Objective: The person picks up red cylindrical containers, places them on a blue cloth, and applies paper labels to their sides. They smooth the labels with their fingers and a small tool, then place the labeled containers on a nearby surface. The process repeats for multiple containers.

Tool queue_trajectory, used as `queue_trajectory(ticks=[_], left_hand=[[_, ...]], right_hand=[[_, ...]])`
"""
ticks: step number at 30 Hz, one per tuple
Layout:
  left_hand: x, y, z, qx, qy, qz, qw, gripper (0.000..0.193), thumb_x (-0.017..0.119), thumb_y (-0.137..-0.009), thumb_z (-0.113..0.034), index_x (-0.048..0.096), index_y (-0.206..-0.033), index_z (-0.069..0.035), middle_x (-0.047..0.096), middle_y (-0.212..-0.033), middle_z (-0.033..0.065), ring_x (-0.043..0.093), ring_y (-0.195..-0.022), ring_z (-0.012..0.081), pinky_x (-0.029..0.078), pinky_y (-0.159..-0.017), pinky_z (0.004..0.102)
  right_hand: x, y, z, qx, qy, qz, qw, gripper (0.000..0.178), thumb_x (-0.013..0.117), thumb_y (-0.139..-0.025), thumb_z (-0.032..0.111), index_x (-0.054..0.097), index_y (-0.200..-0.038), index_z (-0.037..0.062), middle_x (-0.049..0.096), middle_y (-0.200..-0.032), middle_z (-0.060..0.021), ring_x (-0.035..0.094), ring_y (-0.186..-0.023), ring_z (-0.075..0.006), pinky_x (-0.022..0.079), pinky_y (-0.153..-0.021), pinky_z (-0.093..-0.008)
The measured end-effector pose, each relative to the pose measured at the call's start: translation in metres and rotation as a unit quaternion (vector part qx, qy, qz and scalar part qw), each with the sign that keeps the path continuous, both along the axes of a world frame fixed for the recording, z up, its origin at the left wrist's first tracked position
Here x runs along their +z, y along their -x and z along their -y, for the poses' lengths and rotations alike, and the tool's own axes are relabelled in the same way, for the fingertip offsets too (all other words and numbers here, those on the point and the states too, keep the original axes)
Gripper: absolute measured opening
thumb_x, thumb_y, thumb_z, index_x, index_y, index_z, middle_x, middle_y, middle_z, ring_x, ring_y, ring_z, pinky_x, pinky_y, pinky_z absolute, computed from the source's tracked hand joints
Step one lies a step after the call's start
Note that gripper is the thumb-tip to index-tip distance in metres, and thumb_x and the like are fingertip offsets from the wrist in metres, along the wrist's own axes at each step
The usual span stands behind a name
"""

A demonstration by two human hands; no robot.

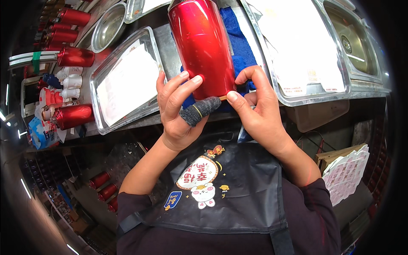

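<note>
Holding the shiny red metal cup (pixel 203 46) still on the blue cloth (pixel 238 42), we curl our left hand (pixel 178 110) round it — and pinch gently at its bottom rim with our right hand (pixel 255 106).

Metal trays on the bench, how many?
3: one left of the red tumbler, one right of it, one at the top edge, partly cut off. More may be hidden.

Steel trays (pixel 98 85), a sink (pixel 355 38), red cylinders (pixel 73 115) alongside.
</note>
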State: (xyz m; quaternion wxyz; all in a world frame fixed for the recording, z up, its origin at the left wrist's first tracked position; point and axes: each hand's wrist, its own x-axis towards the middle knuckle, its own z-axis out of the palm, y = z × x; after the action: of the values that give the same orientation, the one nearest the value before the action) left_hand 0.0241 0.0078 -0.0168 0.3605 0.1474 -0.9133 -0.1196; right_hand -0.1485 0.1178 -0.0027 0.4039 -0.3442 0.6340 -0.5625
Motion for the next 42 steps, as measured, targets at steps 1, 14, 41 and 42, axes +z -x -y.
queue_trajectory(ticks=[1,14,41,42], left_hand=[[0.0,0.0,0.0,-0.001,0.003,0.001,1.0,0.048,0.08,-0.065,0.002,0.069,-0.109,-0.013,0.062,-0.127,0.0105,0.057,-0.123,0.0345,0.033,-0.114,0.0573],[-0.004,-0.001,-0.002,-0.005,-0.05,-0.032,0.998,0.036,0.081,-0.063,-0.002,0.07,-0.097,-0.011,0.06,-0.133,0.0115,0.055,-0.126,0.0335,0.025,-0.116,0.0595],[0.002,0.0,0.0,-0.005,-0.02,0.015,1.0,0.035,0.083,-0.061,-0.008,0.072,-0.093,-0.017,0.059,-0.135,0.0075,0.052,-0.129,0.0305,0.02,-0.118,0.0594],[0.001,-0.001,0.0,-0.005,-0.019,0.016,1.0,0.034,0.083,-0.061,-0.009,0.072,-0.092,-0.017,0.059,-0.136,0.0074,0.052,-0.129,0.0305,0.02,-0.118,0.0597]], right_hand=[[0.0,-0.001,0.0,-0.002,0.0,-0.005,1.0,0.024,0.068,-0.089,0.005,0.052,-0.107,0.0036,0.052,-0.103,-0.0079,0.047,-0.065,-0.0077,0.04,-0.054,-0.0229],[0.001,-0.001,0.002,-0.005,0.006,-0.076,0.997,0.03,0.073,-0.087,0.016,0.052,-0.105,0.0035,0.053,-0.098,-0.0091,0.05,-0.07,-0.0153,0.042,-0.057,-0.0272],[-0.002,0.0,-0.001,0.004,0.007,-0.024,1.0,0.03,0.07,-0.087,0.011,0.052,-0.109,0.0026,0.052,-0.101,-0.0093,0.044,-0.06,-0.0097,0.039,-0.053,-0.0245],[-0.001,0.0,0.0,0.006,0.002,-0.042,0.999,0.03,0.07,-0.087,0.011,0.052,-0.109,0.0025,0.052,-0.101,-0.0095,0.044,-0.06,-0.0097,0.039,-0.053,-0.0246]])
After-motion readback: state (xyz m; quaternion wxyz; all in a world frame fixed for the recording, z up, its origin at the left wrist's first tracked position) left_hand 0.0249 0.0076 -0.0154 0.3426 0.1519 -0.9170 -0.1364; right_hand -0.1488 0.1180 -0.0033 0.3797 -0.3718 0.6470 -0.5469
